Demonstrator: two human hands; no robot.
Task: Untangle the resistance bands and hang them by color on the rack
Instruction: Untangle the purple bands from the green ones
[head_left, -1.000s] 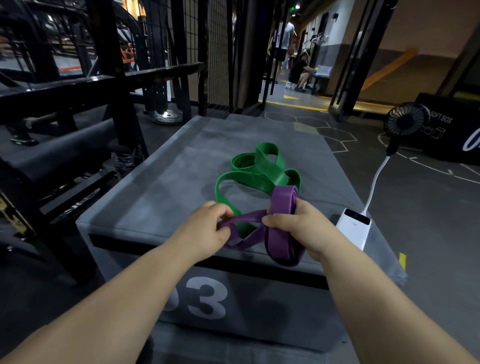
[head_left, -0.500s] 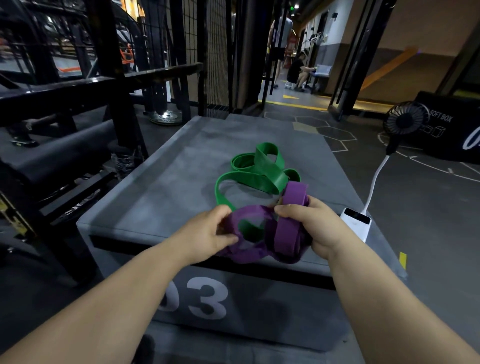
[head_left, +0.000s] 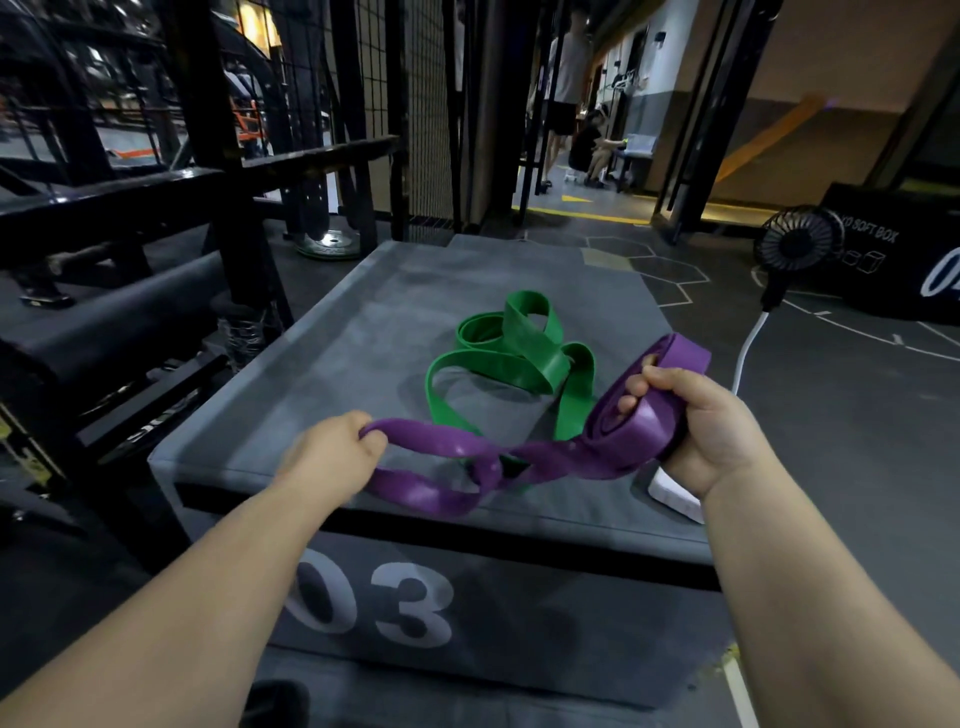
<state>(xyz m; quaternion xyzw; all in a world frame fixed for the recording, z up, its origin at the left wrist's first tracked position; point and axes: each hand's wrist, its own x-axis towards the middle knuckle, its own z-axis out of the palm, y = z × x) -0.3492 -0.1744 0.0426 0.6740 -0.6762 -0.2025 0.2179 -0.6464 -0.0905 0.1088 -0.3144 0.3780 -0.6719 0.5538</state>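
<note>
The purple band (head_left: 457, 447) hangs stretched between the two hands in the lower middle of the frame, just above the near edge of the grey surface (head_left: 363, 338); its long axis runs left to right, rising toward the right. The hands are well apart; the left hand (head_left: 332, 452) pinches one loop end, while the right hand (head_left: 701, 421) is curled round a folded bundle of purple layers. The green band (head_left: 519, 353) lies in loose coils at centre frame, one strand running down into the purple crossing, where the two look threaded together. Both bands look light, soft, stretchy and a little slick; gripping close beside the crossing would probably free it better than pulling the ends.
</note>
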